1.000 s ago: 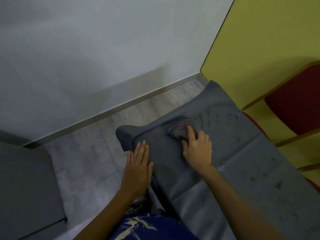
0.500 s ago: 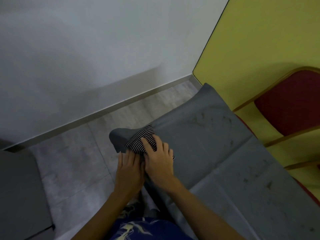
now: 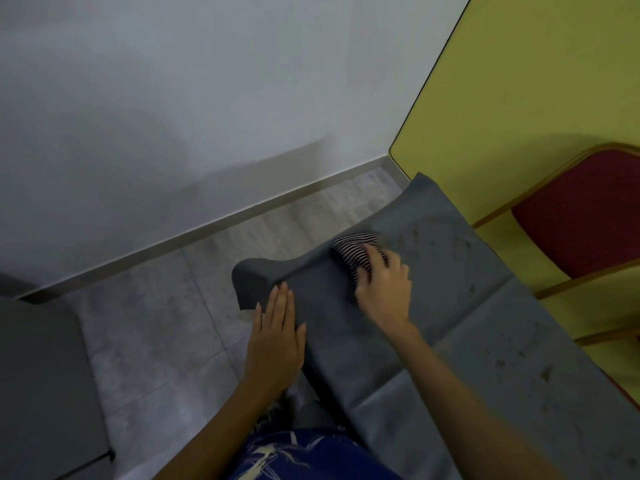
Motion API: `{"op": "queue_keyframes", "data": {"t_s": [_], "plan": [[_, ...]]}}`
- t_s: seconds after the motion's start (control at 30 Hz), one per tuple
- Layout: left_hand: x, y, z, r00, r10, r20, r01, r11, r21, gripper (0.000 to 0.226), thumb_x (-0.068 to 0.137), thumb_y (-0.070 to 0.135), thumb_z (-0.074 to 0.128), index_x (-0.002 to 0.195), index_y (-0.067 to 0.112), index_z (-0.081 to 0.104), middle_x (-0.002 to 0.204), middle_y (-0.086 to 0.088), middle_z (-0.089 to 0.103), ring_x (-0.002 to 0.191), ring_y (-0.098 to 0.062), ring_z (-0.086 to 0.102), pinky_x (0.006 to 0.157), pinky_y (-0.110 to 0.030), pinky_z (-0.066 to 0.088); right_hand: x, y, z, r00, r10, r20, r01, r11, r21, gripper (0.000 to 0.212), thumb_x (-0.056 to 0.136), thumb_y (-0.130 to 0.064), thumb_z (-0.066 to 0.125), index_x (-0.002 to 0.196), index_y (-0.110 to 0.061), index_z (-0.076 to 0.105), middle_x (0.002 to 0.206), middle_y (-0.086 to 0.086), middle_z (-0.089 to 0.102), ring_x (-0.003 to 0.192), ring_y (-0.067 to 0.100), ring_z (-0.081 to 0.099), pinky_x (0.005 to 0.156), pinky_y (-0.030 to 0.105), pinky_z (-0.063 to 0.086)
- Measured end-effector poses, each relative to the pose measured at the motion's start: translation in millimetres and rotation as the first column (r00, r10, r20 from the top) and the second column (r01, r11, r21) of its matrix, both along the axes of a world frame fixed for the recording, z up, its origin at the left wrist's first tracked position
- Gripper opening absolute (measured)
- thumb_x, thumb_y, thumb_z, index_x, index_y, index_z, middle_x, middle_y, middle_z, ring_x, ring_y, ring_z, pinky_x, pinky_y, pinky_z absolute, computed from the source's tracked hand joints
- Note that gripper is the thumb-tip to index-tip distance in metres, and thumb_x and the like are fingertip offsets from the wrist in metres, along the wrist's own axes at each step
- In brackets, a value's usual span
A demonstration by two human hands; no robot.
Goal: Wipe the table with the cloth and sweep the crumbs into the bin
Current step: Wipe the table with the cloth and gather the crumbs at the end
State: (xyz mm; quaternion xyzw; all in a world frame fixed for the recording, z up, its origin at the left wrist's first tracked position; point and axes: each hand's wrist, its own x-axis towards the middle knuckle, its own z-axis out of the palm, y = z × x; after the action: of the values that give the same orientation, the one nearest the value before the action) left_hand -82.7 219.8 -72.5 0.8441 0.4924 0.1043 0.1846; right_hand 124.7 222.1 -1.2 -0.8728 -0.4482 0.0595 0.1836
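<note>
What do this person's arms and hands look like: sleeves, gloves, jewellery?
The left hand and the right hand are bare: no gloves, rings or watch show. The left forearm and right forearm are bare too, with no sleeve in view. At the bottom edge is a blue garment with pale markings.

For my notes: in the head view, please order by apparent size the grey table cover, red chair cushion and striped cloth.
Grey table cover, red chair cushion, striped cloth (partly under the right hand).
</note>
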Motion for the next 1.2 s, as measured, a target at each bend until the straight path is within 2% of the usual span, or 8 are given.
{"op": "queue_keyframes", "data": {"t_s": [0.17, 0.27, 0.43, 0.6, 0.73, 0.97, 1.07, 1.2], "plan": [[-3.7, -2.1, 1.9, 0.998, -0.044, -0.040, 0.044, 0.999, 0.002, 0.053, 0.100, 0.035, 0.028, 0.133, 0.001, 0.053, 0.141, -0.022, 0.052, 0.136, -0.035, 0.043, 0.114, -0.055, 0.032, -75.9, -22.9, -14.0, 0.904, 0.419, 0.092, -0.416, 0.908, -0.048, 0.048, 0.091, -0.031, 0.054, 0.139, -0.029, 0.050, 0.138, 0.004, 0.050, 0.109, 0.029, 0.052, 0.084, 0.043, 0.048], [-1.0, -0.4, 4.5, 1.000, -0.019, -0.019, 0.020, 1.000, 0.000, 0.057, 0.101, 0.037, 0.027, 0.145, 0.002, 0.040, 0.154, -0.017, 0.037, 0.147, -0.029, 0.027, 0.118, -0.052, 0.027, -45.2, -15.0, -17.9, 0.843, 0.507, 0.180, -0.498, 0.862, -0.094, 0.048, 0.088, -0.033, 0.052, 0.136, -0.029, 0.054, 0.133, 0.004, 0.054, 0.104, 0.029, 0.053, 0.078, 0.041, 0.047], [1.9, 0.0, 4.2, 1.000, -0.005, 0.002, 0.005, 1.000, -0.031, 0.064, 0.102, 0.038, 0.030, 0.154, 0.004, 0.017, 0.164, -0.010, 0.013, 0.151, -0.024, 0.011, 0.120, -0.051, 0.022, 31.4, 7.0, -18.7, 0.932, 0.291, 0.217, -0.268, 0.955, -0.130, 0.048, 0.087, -0.025, 0.061, 0.134, -0.025, 0.057, 0.125, 0.009, 0.055, 0.102, 0.038, 0.054, 0.078, 0.050, 0.050], [2.6, -1.6, 2.7, 1.000, -0.005, 0.011, 0.005, 0.998, -0.060, 0.063, 0.103, 0.037, 0.025, 0.155, 0.003, 0.014, 0.164, -0.011, 0.010, 0.152, -0.025, 0.009, 0.119, -0.052, 0.023, 57.7, 20.3, -5.7, 0.990, -0.139, 0.007, 0.139, 0.977, -0.162, 0.049, 0.093, -0.028, 0.056, 0.142, -0.025, 0.049, 0.137, 0.013, 0.047, 0.120, 0.041, 0.045, 0.097, 0.054, 0.041], [6.1, -3.9, 0.8, 0.999, 0.012, 0.039, -0.008, 0.996, -0.092, 0.064, 0.103, 0.040, 0.019, 0.155, 0.004, 0.010, 0.164, -0.012, 0.008, 0.152, -0.025, 0.006, 0.121, -0.048, 0.017, -7.9, 2.4, -5.2, 0.989, 0.142, 0.039, -0.143, 0.989, 0.036, 0.047, 0.089, -0.027, 0.061, 0.137, -0.026, 0.056, 0.130, 0.011, 0.053, 0.106, 0.038, 0.052, 0.085, 0.050, 0.050], [2.7, -2.8, 0.5, 1.000, -0.003, -0.020, 0.002, 0.997, -0.079, 0.063, 0.102, 0.039, 0.023, 0.154, 0.003, 0.017, 0.163, -0.014, 0.013, 0.152, -0.026, 0.010, 0.118, -0.052, 0.025, -12.3, -14.0, -20.1, 0.870, 0.481, 0.113, -0.479, 0.877, -0.040, 0.049, 0.091, -0.032, 0.056, 0.140, -0.036, 0.051, 0.137, 0.004, 0.050, 0.107, 0.030, 0.050, 0.082, 0.042, 0.047], [4.1, -3.6, 5.8, 0.999, -0.022, -0.042, 0.020, 0.998, -0.053, 0.065, 0.102, 0.039, 0.021, 0.154, 0.001, 0.016, 0.163, -0.014, 0.011, 0.151, -0.027, 0.010, 0.119, -0.051, 0.021, 46.1, -5.2, -17.7, 0.904, 0.398, 0.158, -0.392, 0.917, -0.069, 0.050, 0.088, -0.030, 0.060, 0.137, -0.035, 0.055, 0.131, 0.005, 0.055, 0.102, 0.032, 0.053, 0.079, 0.046, 0.051], [10.4, -1.9, 20.8, 0.997, -0.015, -0.079, 0.009, 0.998, -0.064, 0.065, 0.099, 0.034, 0.025, 0.151, -0.004, 0.019, 0.161, -0.019, 0.016, 0.149, -0.033, 0.019, 0.119, -0.052, 0.018, 110.8, -5.6, -19.3, 0.995, 0.009, 0.095, -0.006, 0.999, -0.031, 0.049, 0.092, -0.030, 0.062, 0.140, -0.025, 0.054, 0.135, 0.012, 0.054, 0.112, 0.039, 0.051, 0.090, 0.054, 0.050]]}}
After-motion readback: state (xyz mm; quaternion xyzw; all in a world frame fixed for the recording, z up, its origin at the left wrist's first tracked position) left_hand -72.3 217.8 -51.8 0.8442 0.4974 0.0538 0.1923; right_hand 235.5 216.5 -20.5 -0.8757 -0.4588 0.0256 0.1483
